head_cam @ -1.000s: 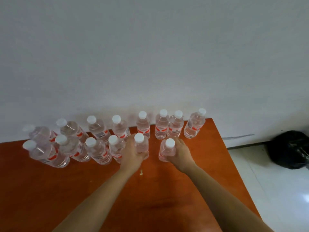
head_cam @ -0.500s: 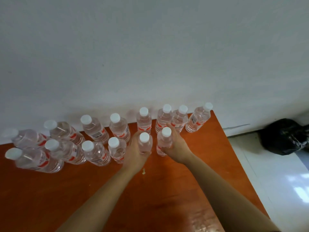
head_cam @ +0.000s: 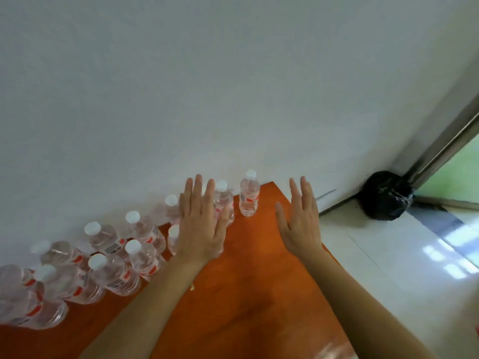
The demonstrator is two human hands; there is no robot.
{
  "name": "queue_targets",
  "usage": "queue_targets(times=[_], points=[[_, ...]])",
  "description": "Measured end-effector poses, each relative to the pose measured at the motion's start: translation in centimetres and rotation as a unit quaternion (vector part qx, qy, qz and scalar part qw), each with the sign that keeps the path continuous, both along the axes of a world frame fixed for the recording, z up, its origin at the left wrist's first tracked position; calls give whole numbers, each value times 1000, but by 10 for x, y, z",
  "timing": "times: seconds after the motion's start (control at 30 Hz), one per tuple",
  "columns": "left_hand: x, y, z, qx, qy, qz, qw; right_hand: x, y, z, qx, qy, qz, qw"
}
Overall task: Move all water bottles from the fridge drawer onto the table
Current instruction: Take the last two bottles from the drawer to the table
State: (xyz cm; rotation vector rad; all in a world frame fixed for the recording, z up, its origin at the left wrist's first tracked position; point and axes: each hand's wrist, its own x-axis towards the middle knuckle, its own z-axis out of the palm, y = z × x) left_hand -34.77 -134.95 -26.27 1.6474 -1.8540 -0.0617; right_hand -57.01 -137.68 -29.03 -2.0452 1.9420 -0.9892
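Note:
Several clear water bottles with white caps and red labels stand in two rows along the back of the orange-brown table, against the white wall. The rightmost bottle stands near the table's back right corner. My left hand is lifted with fingers spread and straight, holding nothing, and it hides part of the bottles behind it. My right hand is also raised flat and empty, over the table's right edge. The fridge drawer is out of view.
A tied black bag lies on the white tiled floor in the corner to the right of the table. A metal door frame rises beside it, with green beyond.
Both hands have let go of the two front bottles and lifted away with fingers spread. The view has swung to the right, so the bottles now sit lower left.

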Motion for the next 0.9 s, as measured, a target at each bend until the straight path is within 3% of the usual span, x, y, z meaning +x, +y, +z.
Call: queue_targets(times=[0.17,0.4,0.6,0.9], points=[[-119,4,65,-85,-65,-86,991,-135,62,52,-89,91,-112,986],[-361,100,113,-141,-75,-239,958,-349,246,98,-131,114,-284,943],[-546,218,123,-169,-55,-390,904,-493,416,115,-130,144,-430,882],[-756,358,109,-171,-54,-574,799,-620,612,82,-100,170,-591,782]])
